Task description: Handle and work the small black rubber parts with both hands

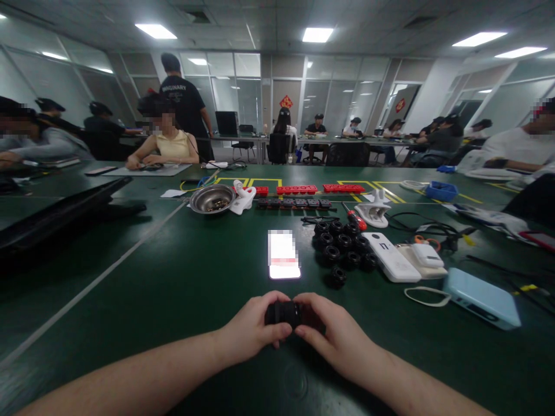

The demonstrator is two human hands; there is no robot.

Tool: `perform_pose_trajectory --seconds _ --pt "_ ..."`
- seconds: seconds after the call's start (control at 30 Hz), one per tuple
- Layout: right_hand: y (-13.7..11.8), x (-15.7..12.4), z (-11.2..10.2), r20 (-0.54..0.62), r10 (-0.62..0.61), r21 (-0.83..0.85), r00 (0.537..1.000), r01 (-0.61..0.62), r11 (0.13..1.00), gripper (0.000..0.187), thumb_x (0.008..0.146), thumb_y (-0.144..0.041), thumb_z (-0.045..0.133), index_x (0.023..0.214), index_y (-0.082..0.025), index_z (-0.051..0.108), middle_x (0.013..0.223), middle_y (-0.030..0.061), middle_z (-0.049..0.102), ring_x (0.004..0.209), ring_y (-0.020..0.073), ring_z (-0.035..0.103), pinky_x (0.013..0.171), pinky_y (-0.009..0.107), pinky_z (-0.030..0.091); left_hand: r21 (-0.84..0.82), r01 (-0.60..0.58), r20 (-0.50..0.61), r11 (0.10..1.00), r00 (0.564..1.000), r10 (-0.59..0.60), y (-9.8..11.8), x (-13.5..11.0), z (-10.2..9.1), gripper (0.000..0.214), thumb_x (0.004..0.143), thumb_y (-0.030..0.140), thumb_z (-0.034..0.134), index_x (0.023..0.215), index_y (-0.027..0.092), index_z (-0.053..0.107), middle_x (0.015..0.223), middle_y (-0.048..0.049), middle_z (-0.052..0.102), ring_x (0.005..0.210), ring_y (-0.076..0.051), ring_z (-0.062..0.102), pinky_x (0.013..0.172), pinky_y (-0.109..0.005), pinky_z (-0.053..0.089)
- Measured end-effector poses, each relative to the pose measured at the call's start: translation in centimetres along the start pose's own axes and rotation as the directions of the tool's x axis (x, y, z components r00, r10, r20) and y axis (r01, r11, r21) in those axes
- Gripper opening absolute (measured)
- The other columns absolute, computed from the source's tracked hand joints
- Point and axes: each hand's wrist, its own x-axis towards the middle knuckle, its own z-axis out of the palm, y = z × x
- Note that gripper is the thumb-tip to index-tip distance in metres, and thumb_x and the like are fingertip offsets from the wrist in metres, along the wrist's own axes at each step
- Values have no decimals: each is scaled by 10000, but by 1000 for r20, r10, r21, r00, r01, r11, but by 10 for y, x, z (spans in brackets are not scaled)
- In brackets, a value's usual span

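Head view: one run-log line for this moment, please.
left hand: grips black part | right hand: at its end | beyond: lit screen

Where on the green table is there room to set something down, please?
Bare tabletop lies between the pale line and the lit screen, beyond the left hand. Right of the screen is crowded: black parts, white slab, light-blue box.

There is one black cylinder (284, 315), perhaps ten crowded black rings (344, 241), three red racks (296, 189), two white stands (375, 215), one steel bowl (200, 201) and one lit phone (284, 254).
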Motion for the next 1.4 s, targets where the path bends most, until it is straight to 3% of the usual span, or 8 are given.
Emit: perform_pose_trajectory --seconds 0.1,0.33,0.53,0.7,0.93,1.17,1.27,1.4 --pt "-1 -1 0 -18 -1 16 1000 2 1000 324 740 -207 573 1049 -201 477 898 21 580 762 154 534 659 257 400 -29 -19 -4 999 1000 19 -1 1 1 368 700 420 597 894 130 479 685 6 530 514 -89 518 481 -215 439" --pt "1 1 0 2 63 -59 998 -63 996 157 843 -277 440 861 -174 557 760 29 590 677 158 528 601 267 388 53 36 -49 998 998 -33 5 -3 1 398 671 268 652 996 188 437 823 8 510 548 -77 521 480 -200 432" --pt "-2 -2 -3 -17 6 -5 1000 -6 1000 241 777 -231 536 1014 -195 504 866 22 587 744 153 532 649 259 398 -64 14 15 998 1000 -13 3 1 1 345 694 347 620 918 132 469 712 9 522 540 -86 510 499 -216 439" --pt "-1 2 -1 6 63 -70 998 -62 996 179 856 -288 423 861 -172 559 748 26 585 671 154 523 601 262 389 28 57 -40 998 998 -56 8 -2 2 386 667 268 657 973 183 436 834 9 498 562 -79 518 497 -211 439" --pt "0 1 -3 13 -13 -5 1000 13 1000 187 800 -222 509 980 -177 530 834 28 591 721 149 528 639 253 394 -66 22 45 998 999 -19 0 1 -1 394 690 421 604 904 121 466 660 5 530 535 -104 512 514 -239 436" --pt "0 1 -1 11 60 -80 998 -59 995 177 850 -283 437 796 -167 560 717 17 578 651 146 516 584 250 373 292 -10 -56 956 998 27 8 -2 -1 365 633 309 676 924 174 503 787 10 521 654 -120 485 567 -223 400" --pt "-2 1 -2 11 37 -36 999 -37 999 116 805 -236 507 881 -163 555 777 26 587 690 150 524 611 250 385 154 1 -7 988 1000 0 6 -2 -1 388 655 378 650 939 160 500 769 0 536 641 -128 511 566 -237 422" --pt "-4 0 -4 -5 12 25 1000 -11 1000 231 757 -197 561 984 -185 518 856 20 583 743 147 527 650 246 393 -15 40 32 999 999 -40 4 2 1 336 705 382 602 893 130 483 683 7 527 541 -103 513 519 -235 431"
